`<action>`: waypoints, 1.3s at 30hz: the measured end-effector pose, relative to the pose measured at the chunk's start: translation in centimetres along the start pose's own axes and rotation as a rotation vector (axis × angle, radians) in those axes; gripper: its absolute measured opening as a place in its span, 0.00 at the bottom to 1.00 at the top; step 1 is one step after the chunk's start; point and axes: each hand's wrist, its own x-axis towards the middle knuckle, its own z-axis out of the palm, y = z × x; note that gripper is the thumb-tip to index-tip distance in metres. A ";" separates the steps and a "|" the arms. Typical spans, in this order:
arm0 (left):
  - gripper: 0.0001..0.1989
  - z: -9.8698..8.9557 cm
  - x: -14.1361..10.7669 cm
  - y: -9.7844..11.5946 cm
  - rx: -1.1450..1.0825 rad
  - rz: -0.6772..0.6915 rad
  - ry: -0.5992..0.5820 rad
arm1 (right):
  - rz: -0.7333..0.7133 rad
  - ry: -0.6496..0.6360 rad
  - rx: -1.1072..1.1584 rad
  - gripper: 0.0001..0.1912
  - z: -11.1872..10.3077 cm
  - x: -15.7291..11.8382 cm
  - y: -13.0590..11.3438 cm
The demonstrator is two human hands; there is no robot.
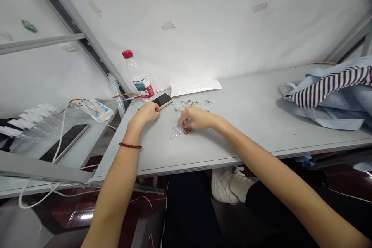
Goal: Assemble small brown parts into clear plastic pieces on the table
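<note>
My right hand (195, 117) bends its fingers down at the small clear pieces (176, 131) and brown pieces (187, 131) on the grey table (255, 116); I cannot tell whether the fingertips close on any. My left hand (148, 112) curls beside the phone (163, 101), its grip unclear, near the red-capped bottle (140, 79).

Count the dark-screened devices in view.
2: a phone on the table, partly covered by the left hand, and another device at far left, crossed by a white cable.
</note>
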 end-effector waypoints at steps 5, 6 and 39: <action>0.08 0.2 0.0 0.1 0.047 0.014 0.023 | -0.025 -0.001 -0.013 0.14 0.6 0.3 0.4; 0.08 0.2 -0.1 0.2 0.058 0.027 0.033 | -0.024 0.012 -0.026 0.14 0.7 0.3 0.4; 0.16 0.4 -2.4 5.7 -1.068 0.352 -0.039 | 0.203 0.599 0.824 0.08 -1.2 -0.5 0.1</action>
